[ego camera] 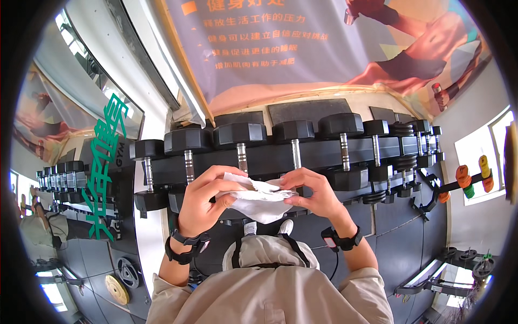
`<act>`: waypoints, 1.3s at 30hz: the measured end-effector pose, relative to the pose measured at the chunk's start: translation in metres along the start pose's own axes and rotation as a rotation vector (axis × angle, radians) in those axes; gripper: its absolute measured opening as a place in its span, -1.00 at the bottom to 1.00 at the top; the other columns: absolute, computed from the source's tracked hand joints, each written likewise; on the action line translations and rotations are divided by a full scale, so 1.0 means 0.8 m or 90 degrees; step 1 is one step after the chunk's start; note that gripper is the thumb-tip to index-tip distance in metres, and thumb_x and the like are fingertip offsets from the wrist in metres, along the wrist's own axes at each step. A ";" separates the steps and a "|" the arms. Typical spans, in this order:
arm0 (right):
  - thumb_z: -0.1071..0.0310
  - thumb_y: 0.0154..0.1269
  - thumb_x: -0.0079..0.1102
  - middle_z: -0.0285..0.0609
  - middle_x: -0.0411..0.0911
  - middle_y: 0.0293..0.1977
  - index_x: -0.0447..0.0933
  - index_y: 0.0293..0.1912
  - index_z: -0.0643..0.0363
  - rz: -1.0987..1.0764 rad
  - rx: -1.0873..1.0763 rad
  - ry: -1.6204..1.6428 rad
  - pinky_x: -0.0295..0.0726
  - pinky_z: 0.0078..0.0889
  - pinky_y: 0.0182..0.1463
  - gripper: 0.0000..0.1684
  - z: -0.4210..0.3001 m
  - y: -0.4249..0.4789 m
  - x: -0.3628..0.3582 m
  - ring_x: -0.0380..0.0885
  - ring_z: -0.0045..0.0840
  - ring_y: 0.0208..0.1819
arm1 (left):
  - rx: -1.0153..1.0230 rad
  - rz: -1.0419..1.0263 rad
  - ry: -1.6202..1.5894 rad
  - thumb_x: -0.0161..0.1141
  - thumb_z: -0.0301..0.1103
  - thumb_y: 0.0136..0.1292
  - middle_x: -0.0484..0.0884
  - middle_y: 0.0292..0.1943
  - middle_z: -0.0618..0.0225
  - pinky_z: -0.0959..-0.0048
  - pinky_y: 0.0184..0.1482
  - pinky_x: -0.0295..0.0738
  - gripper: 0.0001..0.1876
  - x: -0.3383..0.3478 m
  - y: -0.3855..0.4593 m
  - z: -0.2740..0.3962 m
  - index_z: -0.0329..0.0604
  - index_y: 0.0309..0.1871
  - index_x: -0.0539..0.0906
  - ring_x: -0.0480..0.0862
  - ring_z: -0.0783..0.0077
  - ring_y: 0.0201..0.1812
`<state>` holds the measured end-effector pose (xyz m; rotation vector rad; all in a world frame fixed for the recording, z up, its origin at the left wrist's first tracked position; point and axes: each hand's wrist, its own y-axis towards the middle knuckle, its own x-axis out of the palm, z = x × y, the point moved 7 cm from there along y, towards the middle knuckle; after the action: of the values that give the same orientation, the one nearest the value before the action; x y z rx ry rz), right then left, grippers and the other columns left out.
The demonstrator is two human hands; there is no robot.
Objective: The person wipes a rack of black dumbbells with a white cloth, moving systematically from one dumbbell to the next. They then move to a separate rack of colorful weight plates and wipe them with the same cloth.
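Both hands hold a crumpled white cloth or tissue in front of my chest. Its folds bunch up along the top, and a loose corner hangs down in the middle. My left hand pinches the left end between thumb and fingers. At the right end, my right hand grips the folded edge. Just beyond the hands stands a rack of black dumbbells with chrome handles; the nearest ones are a dumbbell behind the cloth's left side and another dumbbell behind its right side.
Black rack rails carry several dumbbells across the view. On the left, a wall mirror bears green lettering and reflects the room. A printed banner hangs behind. Coloured weight plates sit on a stand at right. Rubber flooring lies below.
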<state>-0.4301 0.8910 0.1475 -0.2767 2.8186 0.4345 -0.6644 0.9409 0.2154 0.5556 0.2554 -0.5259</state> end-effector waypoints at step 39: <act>0.48 0.41 0.31 -0.20 0.66 -0.34 0.62 0.01 0.18 0.164 0.028 -0.194 0.55 -0.49 -0.35 -0.79 0.003 0.051 0.018 0.59 -0.52 -0.42 | -0.116 0.093 0.171 0.38 -0.51 0.29 0.76 -0.20 0.24 0.33 -0.28 0.58 -0.74 -0.062 -0.061 -0.063 -0.17 0.05 0.73 0.70 0.19 -0.29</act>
<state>-0.4529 0.9280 0.1522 0.1534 2.5655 0.4267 -0.7367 0.9539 0.1709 0.4623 0.5096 -0.2808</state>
